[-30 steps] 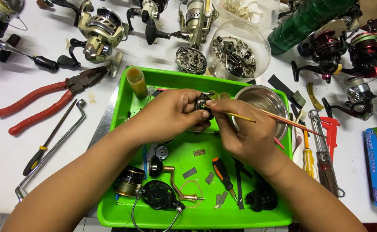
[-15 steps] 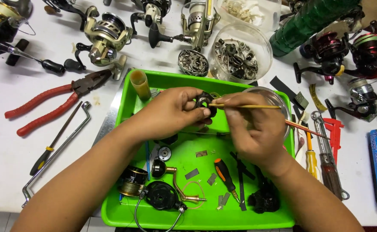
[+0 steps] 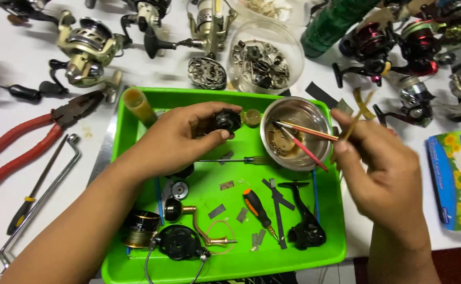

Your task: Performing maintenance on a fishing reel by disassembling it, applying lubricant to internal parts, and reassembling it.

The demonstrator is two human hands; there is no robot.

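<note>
A black part (image 3: pixel 226 120) was gripped by the left hand (image 3: pixel 180 138); a thin stick (image 3: pixel 357 118) was pinched by the right hand (image 3: pixel 380 168) beside the bowl (image 3: pixel 295 111).

Green tray (image 3: pixel 135 263), red-handled pliers (image 3: pixel 14 147), black reel part (image 3: pixel 226 120), silver bowl (image 3: pixel 293 108), orange-handled screwdriver (image 3: pixel 256 206).

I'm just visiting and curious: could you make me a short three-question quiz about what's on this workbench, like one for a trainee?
1. True or false: the left hand holds a small black reel part over the green tray.
2. What rests in the metal bowl: A) red pliers, B) thin brushes, C) a spool?
3. Which tool lies on the white table left of the tray, with red handles?

Key:
1. True.
2. B: thin brushes lean in it, beside the right hand.
3. The pliers.
</note>
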